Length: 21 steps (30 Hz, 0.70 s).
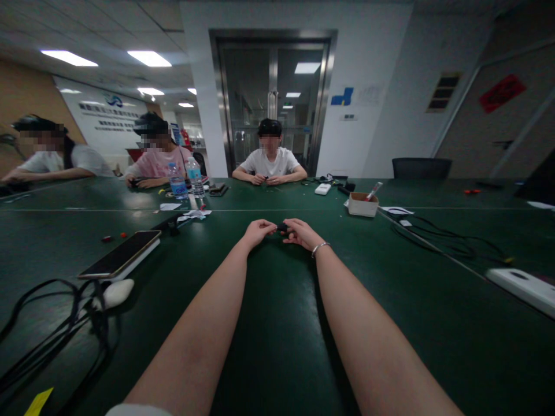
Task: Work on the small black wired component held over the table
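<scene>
Between my two hands, just above the green table [277,346], is a small black object [282,227] whose kind I cannot make out. My left hand [261,231] pinches its left end with thumb and fingertips. From the other side my right hand [302,234] grips it, thumb and index finger closed on it and the other fingers curled below. A silver bracelet [319,249] circles my right wrist. The fingers partly cover the object.
At left lie a phone [121,254] on a white box, a white mouse-shaped item [116,293] and black cables [52,335]. Ahead right stands a small box [363,205] with a pen-like item; more cables [451,237] trail right. Bottles [195,176] and several seated people are across the table.
</scene>
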Available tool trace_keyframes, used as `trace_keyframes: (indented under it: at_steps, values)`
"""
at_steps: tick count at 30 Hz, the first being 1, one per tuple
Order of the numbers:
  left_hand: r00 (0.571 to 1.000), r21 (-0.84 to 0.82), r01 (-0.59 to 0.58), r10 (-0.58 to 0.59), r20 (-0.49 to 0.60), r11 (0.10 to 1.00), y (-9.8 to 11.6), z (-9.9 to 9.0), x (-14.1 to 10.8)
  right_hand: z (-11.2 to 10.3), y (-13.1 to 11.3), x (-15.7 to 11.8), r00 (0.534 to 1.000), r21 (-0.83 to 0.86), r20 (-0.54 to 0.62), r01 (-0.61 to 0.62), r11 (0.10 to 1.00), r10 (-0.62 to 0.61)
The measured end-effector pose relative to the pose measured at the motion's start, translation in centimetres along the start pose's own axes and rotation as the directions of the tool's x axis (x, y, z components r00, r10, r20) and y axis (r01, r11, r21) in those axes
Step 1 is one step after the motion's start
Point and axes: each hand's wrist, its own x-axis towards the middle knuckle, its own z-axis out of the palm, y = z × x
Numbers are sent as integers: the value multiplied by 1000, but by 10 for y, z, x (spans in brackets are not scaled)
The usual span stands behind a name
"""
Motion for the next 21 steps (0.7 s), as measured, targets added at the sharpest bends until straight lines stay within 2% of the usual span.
trace_keyframes:
  at_steps: [4,8,12,17,21]
  values:
    - [1000,-7,10,-9,10,1000,0,0,0,1,0,1,1000,-81,24,0,997,2]
    - [1000,-4,8,-8,-1,1000,1,0,0,1,0,-1,998,-23,24,55,998,-54]
    - [1000,-13,7,-7,1,1000,-1,0,1,2,0,-2,1000,-14,-18,14,1000,-14]
    - [1000,-25,-9,9,-1,1000,-4,-1,3,1,-1,-3,999,-1,38,36,999,-36]
    - [1000,-19,-2,2,4,1000,-3,0,2,2,-2,-3,1000,26,-10,19,999,-19]
